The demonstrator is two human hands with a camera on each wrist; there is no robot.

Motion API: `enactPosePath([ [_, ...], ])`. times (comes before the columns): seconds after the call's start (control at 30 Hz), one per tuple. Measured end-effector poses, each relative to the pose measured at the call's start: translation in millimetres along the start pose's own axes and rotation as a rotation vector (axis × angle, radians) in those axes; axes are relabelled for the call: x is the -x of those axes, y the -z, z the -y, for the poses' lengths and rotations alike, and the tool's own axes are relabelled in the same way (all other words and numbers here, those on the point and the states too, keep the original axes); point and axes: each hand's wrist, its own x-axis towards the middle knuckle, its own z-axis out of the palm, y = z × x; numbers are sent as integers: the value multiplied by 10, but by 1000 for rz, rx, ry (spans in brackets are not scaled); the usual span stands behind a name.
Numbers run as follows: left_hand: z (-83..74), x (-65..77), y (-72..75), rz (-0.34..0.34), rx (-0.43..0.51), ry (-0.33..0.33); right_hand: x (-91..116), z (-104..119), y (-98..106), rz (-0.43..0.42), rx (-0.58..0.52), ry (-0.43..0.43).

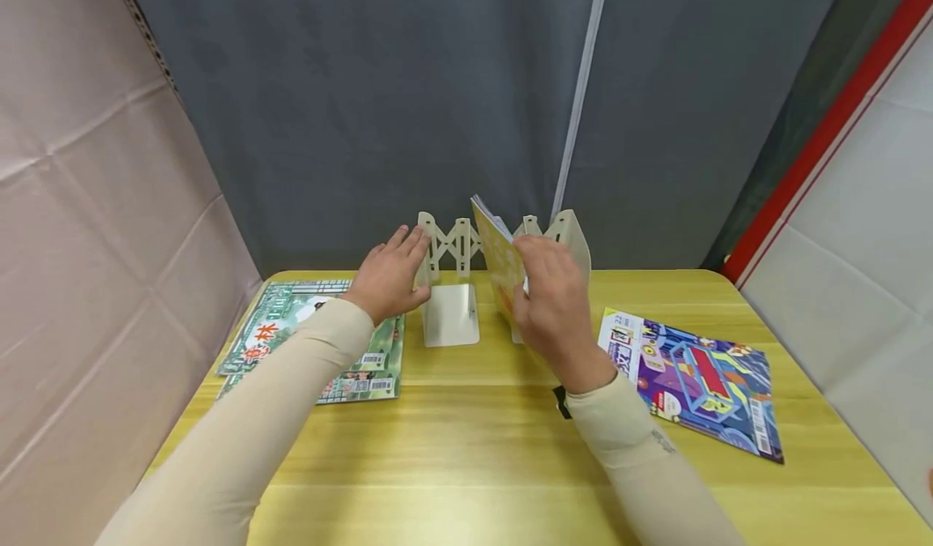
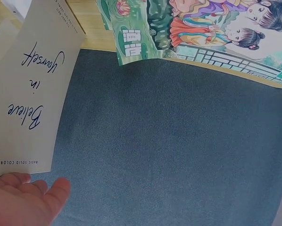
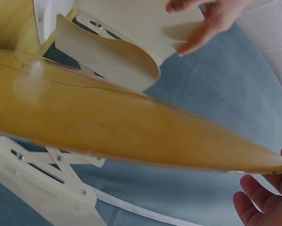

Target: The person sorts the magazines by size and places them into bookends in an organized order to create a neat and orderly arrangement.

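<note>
A cream, expandable bookend (image 1: 452, 315) with a scissor-lattice back stands at the rear of the table. My left hand (image 1: 391, 277) rests against its left end plate, fingers extended; the left wrist view shows them at the edge of that plate (image 2: 42, 89), which reads "Believe in yourself". Between the two end plates, my right hand (image 1: 554, 299) grips a yellow-covered magazine (image 1: 497, 258) by its near upper part, holding it upright and slightly tilted. In the right wrist view, the fingers (image 3: 268, 202) pinch one end of the magazine (image 3: 108, 122), which hides part of the lattice.
Overlapping green illustrated magazines (image 1: 291, 319) lie flat at the left of the table (image 1: 408, 465). To the right lies a purple magazine (image 1: 707, 384). A small black object (image 1: 562, 402) shows beside the right wrist. A grey curtain (image 1: 364, 108) hangs behind.
</note>
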Motion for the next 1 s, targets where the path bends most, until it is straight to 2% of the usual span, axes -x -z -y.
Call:
enactPosePath([
  [0.3, -22, 7, -32, -16, 7, -7, 22, -26, -176, 59, 3, -19],
  [0.63, -34, -8, -46, -22, 22, -10, 1, -90, -358, 10, -29, -50],
  [1.0, -48, 5, -44, -5, -21, 13, -44, -126, -591, -58, -71, -72],
])
